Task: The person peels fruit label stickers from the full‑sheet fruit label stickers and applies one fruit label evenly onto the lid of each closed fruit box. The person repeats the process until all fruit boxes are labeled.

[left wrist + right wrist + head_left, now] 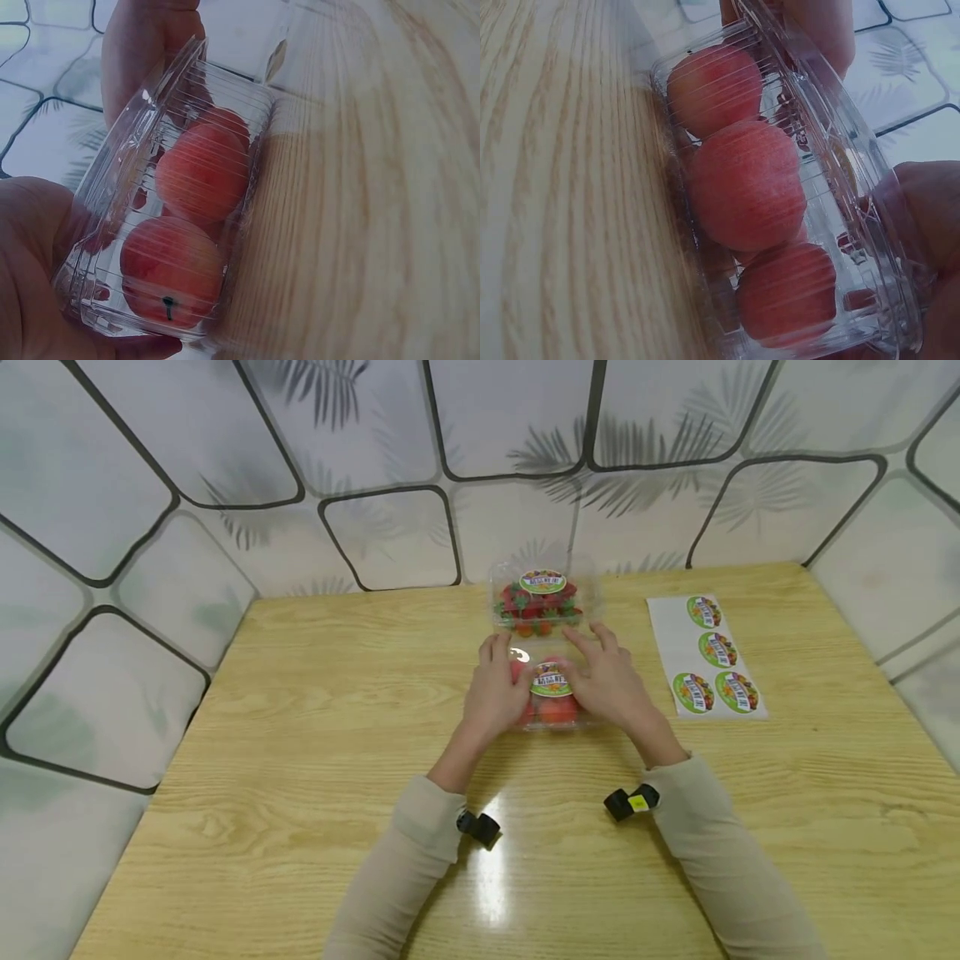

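Note:
A clear plastic clamshell box [557, 722] with several red-pink peaches [202, 172] stands on the table, its lid down. On the lid is a round green-edged label [552, 682]. My left hand [497, 692] holds the box's left end, fingers along its side and thumb at the label. At the opposite end my right hand [611, 683] grips the box the same way, its thumb touching the label's right edge. The right wrist view shows more peaches [746, 184] through the ribbed wall. Some fingertips are hidden behind the box.
Just behind stands a second clear box of strawberries [536, 610], with a similar label [543, 582] on top. To the right lies a white backing sheet [667, 639] with several round stickers [717, 649]. A patterned wall [390, 539] borders the wooden table [337, 693].

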Available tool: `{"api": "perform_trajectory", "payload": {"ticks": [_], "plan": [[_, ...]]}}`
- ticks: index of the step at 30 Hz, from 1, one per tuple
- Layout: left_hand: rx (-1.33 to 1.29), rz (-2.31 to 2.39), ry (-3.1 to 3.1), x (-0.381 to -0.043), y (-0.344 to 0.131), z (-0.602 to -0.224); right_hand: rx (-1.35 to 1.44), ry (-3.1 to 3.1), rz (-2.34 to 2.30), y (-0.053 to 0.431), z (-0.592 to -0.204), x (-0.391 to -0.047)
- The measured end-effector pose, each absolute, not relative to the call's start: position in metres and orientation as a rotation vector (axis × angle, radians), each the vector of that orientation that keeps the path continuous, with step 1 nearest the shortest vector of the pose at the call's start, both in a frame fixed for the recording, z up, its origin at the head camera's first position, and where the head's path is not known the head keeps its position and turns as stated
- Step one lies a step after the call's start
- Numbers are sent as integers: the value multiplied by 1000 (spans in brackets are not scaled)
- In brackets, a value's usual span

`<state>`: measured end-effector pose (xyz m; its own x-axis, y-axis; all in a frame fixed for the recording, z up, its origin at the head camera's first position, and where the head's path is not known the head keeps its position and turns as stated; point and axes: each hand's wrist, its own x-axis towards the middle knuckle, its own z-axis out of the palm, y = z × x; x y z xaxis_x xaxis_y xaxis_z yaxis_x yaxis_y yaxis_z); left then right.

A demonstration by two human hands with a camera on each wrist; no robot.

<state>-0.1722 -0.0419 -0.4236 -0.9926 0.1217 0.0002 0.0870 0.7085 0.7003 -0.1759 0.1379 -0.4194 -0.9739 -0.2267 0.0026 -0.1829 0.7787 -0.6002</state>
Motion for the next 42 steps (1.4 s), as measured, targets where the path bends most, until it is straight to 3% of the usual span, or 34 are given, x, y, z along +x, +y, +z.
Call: {"api": "perform_trajectory", "payload": {"ticks": [42], "plan": [[348, 1282, 2610, -179, -61, -423, -450, 2621, -1112, 162, -417, -183]]}}
